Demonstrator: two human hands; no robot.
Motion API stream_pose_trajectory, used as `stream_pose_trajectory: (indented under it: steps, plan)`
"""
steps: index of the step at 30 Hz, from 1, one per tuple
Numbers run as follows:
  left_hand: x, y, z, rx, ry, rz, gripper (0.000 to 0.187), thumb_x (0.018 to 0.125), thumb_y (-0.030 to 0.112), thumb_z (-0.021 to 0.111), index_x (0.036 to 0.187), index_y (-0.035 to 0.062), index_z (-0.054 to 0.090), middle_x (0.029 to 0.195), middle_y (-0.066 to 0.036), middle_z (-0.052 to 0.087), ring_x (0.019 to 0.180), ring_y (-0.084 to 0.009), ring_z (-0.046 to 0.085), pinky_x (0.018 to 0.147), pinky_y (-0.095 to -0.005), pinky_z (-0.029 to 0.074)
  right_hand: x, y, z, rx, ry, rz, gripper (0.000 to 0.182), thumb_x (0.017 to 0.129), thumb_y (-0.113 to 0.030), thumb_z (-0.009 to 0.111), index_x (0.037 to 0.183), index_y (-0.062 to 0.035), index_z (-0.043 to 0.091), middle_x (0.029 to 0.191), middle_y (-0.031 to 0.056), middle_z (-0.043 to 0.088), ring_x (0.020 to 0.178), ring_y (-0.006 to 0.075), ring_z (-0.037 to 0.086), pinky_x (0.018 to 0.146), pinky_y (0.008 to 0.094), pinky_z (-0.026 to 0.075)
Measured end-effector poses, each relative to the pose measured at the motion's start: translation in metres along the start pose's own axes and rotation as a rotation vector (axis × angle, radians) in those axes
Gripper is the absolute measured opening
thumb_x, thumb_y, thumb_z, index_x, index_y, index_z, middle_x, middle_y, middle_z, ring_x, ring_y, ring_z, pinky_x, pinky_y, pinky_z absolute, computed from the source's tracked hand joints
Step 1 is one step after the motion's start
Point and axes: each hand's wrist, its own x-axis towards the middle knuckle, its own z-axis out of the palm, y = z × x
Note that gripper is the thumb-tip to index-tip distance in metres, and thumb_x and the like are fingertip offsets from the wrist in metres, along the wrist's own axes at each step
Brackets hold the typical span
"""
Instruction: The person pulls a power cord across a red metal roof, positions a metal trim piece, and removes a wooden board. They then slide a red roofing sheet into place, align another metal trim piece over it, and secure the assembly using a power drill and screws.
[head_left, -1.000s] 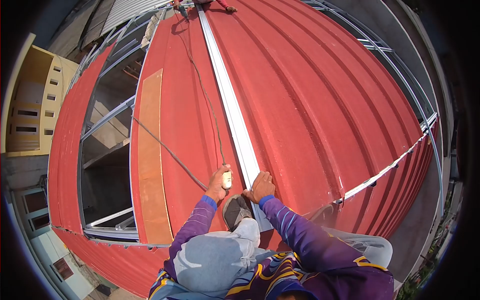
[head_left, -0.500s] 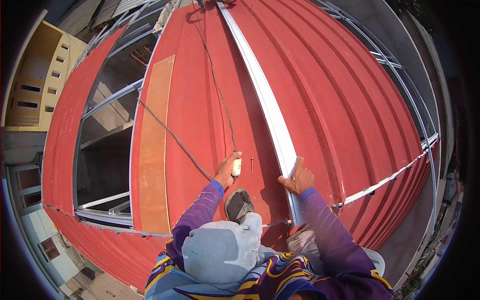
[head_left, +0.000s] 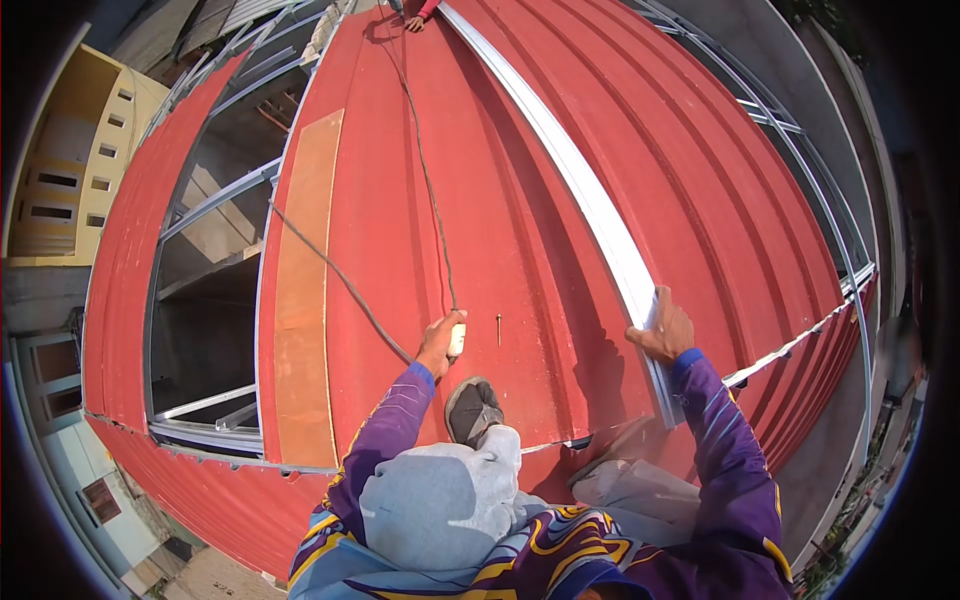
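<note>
Seemingly right hand (head_left: pixel 664 333) gripping metal strip (head_left: pixel 590 205).

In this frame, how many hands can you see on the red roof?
3. The left hand holds a small white object at the cable's end, the right hand has a grip on the long metal strip, and another person's hand rests at the far top. Others may be hidden.

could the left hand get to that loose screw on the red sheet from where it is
Probably yes. The screw lies on bare red roofing sheet just right of the left hand, with nothing between them. But that hand is closed around a cord plug, so it would likely have to free its fingers first.
</note>
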Motion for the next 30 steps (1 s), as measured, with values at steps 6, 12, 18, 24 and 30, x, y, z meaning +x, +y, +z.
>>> stream_pose_trajectory:
  steps: [6, 12, 18, 24, 30]
  plan:
    - [0.002, -0.001, -0.003, 0.036, -0.039, -0.005, 0.025, 0.079, 0.035, 0.071, 0.087, 0.0142, 0.060, 0.062, 0.003, 0.052, 0.045, -0.0080, 0.048, 0.036, -0.0237, 0.033, 0.005, 0.011, -0.033, 0.016, 0.038, -0.057, 0.074, 0.059, -0.035, 0.071, 0.117, 0.0002, 0.041, 0.079, 0.0270, 0.062, 0.073, 0.0450, 0.062, 0.070, 0.0514, 0.049]
    - [0.007, -0.004, -0.007, 0.012, -0.038, -0.016, 0.025, 0.079, 0.035, 0.072, 0.086, 0.0151, 0.059, 0.062, 0.004, 0.052, 0.044, -0.0082, 0.048, 0.036, -0.0234, 0.033, 0.006, 0.013, -0.059, -0.012, 0.054, -0.076, 0.075, 0.058, -0.035, 0.071, 0.117, -0.0002, 0.041, 0.078, 0.0265, 0.061, 0.074, 0.0440, 0.062, 0.070, 0.0511, 0.048]
    - [0.013, -0.009, -0.010, -0.014, -0.042, 0.007, 0.024, 0.078, 0.035, 0.072, 0.082, 0.0155, 0.058, 0.061, 0.003, 0.052, 0.043, -0.0084, 0.049, 0.036, -0.0245, 0.034, 0.011, 0.019, -0.076, -0.065, 0.043, -0.097, 0.077, 0.056, -0.031, 0.069, 0.119, 0.0007, 0.040, 0.079, 0.0268, 0.060, 0.074, 0.0442, 0.061, 0.069, 0.0507, 0.047]
    - [0.018, -0.009, -0.009, 0.044, -0.017, -0.007, 0.024, 0.079, 0.034, 0.072, 0.082, 0.0148, 0.058, 0.060, 0.003, 0.052, 0.042, -0.0094, 0.049, 0.035, -0.0261, 0.034, 0.014, 0.030, -0.067, -0.149, 0.043, -0.111, 0.078, 0.059, -0.035, 0.075, 0.119, -0.0014, 0.040, 0.089, 0.0275, 0.063, 0.084, 0.0445, 0.064, 0.074, 0.0506, 0.050]
    - [0.005, 0.000, -0.007, 0.002, -0.024, -0.011, 0.023, 0.080, 0.034, 0.071, 0.084, 0.0140, 0.060, 0.061, 0.002, 0.053, 0.042, -0.0101, 0.049, 0.035, -0.0266, 0.034, 0.011, 0.040, -0.037, -0.084, 0.042, -0.077, 0.080, 0.060, -0.035, 0.073, 0.123, -0.0010, 0.039, 0.088, 0.0280, 0.063, 0.083, 0.0456, 0.063, 0.074, 0.0515, 0.049]
